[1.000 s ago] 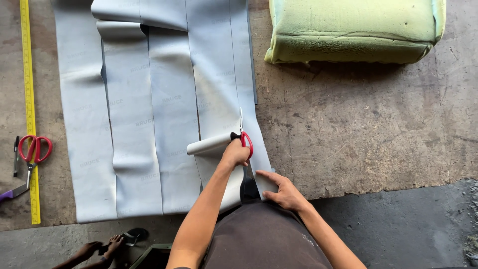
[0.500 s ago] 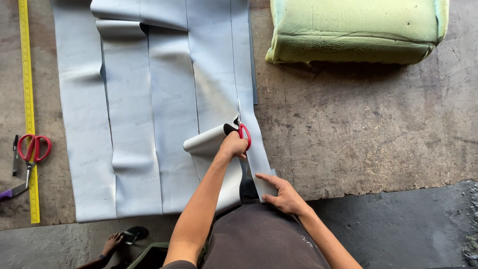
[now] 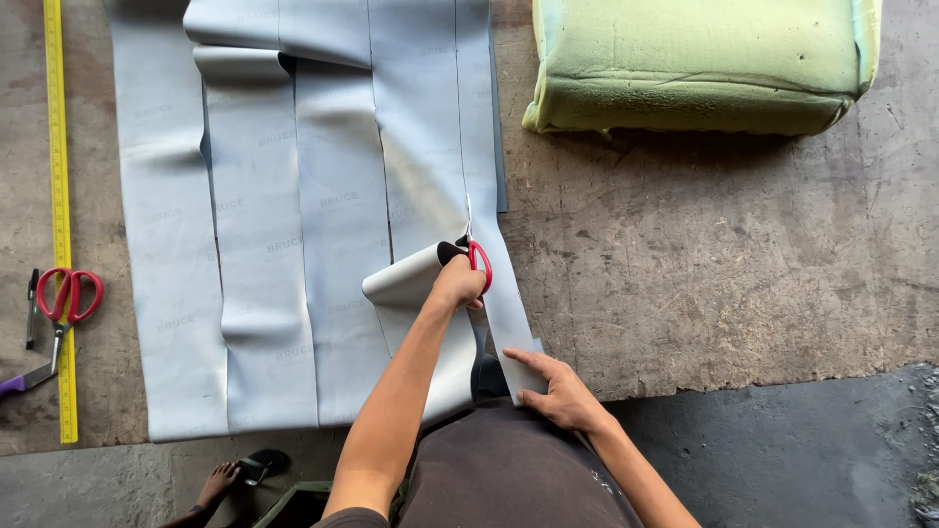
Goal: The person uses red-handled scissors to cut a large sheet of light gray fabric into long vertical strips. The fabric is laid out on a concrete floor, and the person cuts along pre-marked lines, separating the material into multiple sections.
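Scissors (image 3: 476,256) in left hand (image 3: 458,284); smooth grey sheet (image 3: 342,215)

Red-handled scissors (image 3: 473,252) stand point-forward in the pale grey sheet (image 3: 342,215), blades partway up a long cut near its right edge. The sheet lies flat on the floor, already slit into lengthwise strips. Beside the blades, one cut strip (image 3: 406,282) curls up into a loose roll.

Upholstery workshop: foam cushion (image 3: 699,64), cut sheeting (image 3: 333,196), bare concrete floor (image 3: 734,274).
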